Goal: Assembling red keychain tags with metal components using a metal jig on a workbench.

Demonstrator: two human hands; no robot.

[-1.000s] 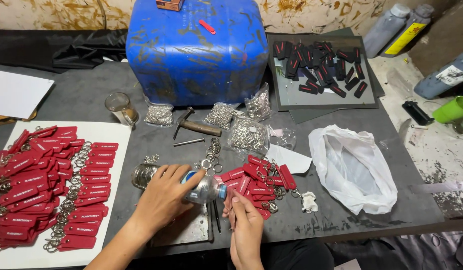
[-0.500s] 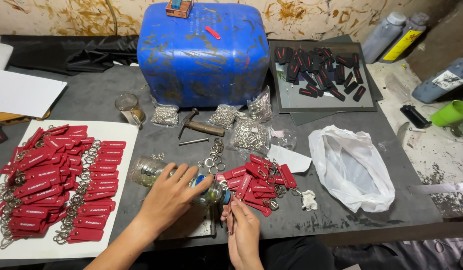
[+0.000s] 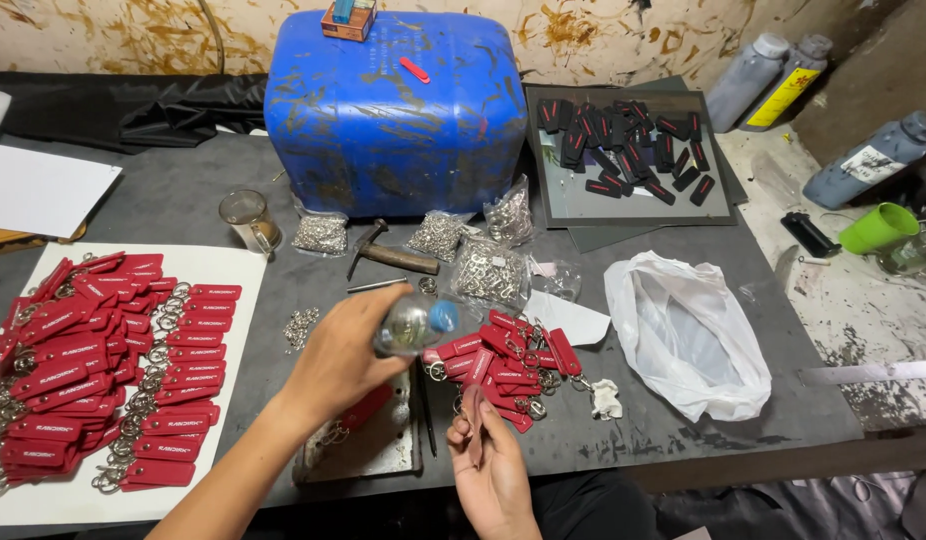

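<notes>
My left hand (image 3: 338,360) grips a small clear bottle with a blue cap (image 3: 415,322), tilted, cap pointing right, raised above the dark table. My right hand (image 3: 490,460) sits near the table's front edge and pinches a red key tag with a metal ring (image 3: 470,405). Just beyond it lies a loose pile of red key tags (image 3: 508,350). A metal plate (image 3: 378,445) lies under my left wrist.
A white board (image 3: 238,275) at left holds several rows of red key tags. A blue jerrycan (image 3: 393,95) stands at the back, with bags of metal rings (image 3: 488,270), a hammer (image 3: 388,255) and a glass (image 3: 245,218) before it. A tray of black tags (image 3: 628,150) and a white bag (image 3: 688,335) lie right.
My left hand has lifted the clear bottle off the table and tipped it, cap to the right. My right hand has stayed near the front edge with a red tag.
</notes>
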